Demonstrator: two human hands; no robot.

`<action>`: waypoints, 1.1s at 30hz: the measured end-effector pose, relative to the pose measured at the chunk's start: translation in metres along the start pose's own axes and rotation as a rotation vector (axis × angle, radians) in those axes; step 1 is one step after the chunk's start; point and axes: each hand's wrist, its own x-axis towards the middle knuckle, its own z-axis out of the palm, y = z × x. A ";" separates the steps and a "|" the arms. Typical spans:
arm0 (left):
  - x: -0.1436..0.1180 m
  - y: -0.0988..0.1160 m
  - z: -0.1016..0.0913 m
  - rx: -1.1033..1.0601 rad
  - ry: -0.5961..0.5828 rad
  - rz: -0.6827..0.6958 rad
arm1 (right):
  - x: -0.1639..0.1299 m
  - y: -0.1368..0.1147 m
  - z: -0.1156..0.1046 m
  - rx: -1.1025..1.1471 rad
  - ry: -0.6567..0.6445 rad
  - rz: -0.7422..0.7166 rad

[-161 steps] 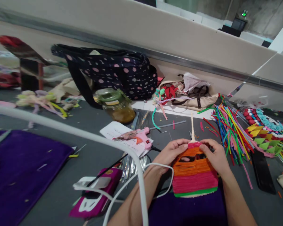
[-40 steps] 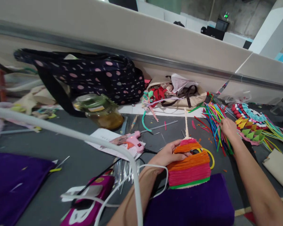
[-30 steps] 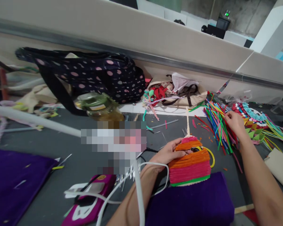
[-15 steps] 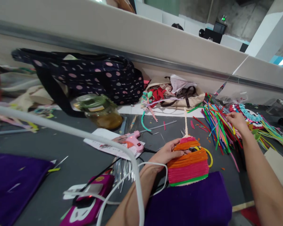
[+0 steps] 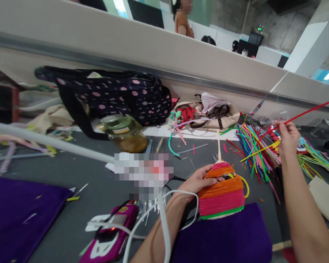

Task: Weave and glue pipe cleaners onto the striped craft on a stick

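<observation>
My left hand (image 5: 200, 181) grips the left edge of a striped craft piece (image 5: 222, 201) with orange, pink and green bands and a thin cream stem at its top. Behind its right side a yellow loop (image 5: 246, 187) shows, the rest of it covered. Raised over the pile at the right, my right hand (image 5: 289, 138) pinches a long red pipe cleaner (image 5: 309, 112). A yellow pipe cleaner (image 5: 259, 151) reaches to the same fingers; whether they hold it I cannot tell. Below lies a bundle of coloured pipe cleaners (image 5: 256, 160).
A purple cloth (image 5: 224, 237) lies under the craft piece, another purple cloth (image 5: 27, 215) at left. A white cable (image 5: 164, 226) loops over my left forearm. A lidded jar (image 5: 124, 135), a dotted bag (image 5: 112, 95) and a cream bag (image 5: 230, 118) stand along the partition.
My right hand has risen from the pipe-cleaner bundle, drawing out the red pipe cleaner. My left hand keeps its grip on the craft piece. The view has shifted slightly.
</observation>
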 end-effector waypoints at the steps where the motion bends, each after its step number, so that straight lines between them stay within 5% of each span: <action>1: 0.000 0.000 0.000 0.001 -0.006 0.002 | -0.005 -0.009 0.000 0.027 -0.016 0.005; 10: 0.003 -0.003 -0.003 0.023 -0.005 0.029 | -0.128 -0.071 -0.008 0.080 -0.174 0.428; 16: 0.005 -0.004 -0.003 0.029 -0.027 0.043 | -0.190 -0.086 -0.043 0.261 -0.032 0.663; 25: 0.011 -0.009 -0.003 -0.018 -0.008 0.075 | -0.220 -0.090 -0.060 0.472 0.161 0.594; 33: 0.011 -0.017 -0.002 -0.107 -0.053 0.090 | -0.219 -0.086 -0.026 0.271 0.222 0.632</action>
